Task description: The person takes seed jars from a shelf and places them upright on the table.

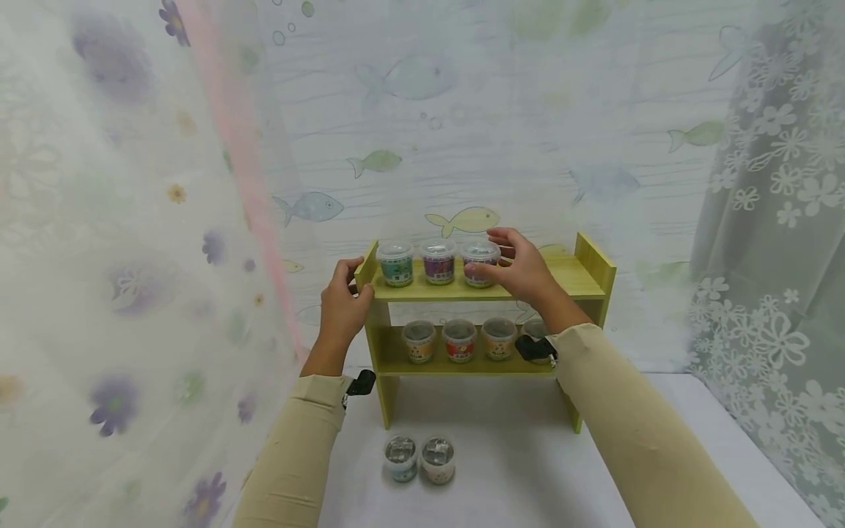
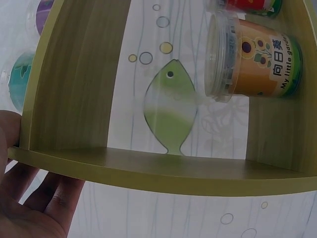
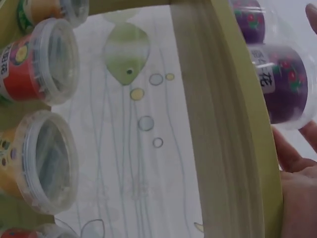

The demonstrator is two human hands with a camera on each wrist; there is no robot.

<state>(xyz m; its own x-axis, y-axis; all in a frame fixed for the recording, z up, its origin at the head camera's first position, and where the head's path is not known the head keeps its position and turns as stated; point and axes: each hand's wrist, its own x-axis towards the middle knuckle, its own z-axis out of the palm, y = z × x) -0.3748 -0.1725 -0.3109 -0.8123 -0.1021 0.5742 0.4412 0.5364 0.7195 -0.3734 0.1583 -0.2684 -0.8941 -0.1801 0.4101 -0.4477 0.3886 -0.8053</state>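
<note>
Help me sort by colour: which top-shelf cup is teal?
The leftmost cup on the top shelf, nearest the left hand; the middle cup and right cup there are purple.

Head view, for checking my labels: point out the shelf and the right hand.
Shelf (image 1: 571,274), head view: bare right end of its top board.
Right hand (image 1: 526,273), head view: back of the hand.

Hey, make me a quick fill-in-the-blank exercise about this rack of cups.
The top shelf holds ____ cups.
The right hand is at a purple cup, while the ____ hand grips the rack.
On the lower shelf, the second cup from the left is coloured ____.
In front of the rack, ____ cups stand on the white surface.

Missing words: three; left; red; two.
</note>
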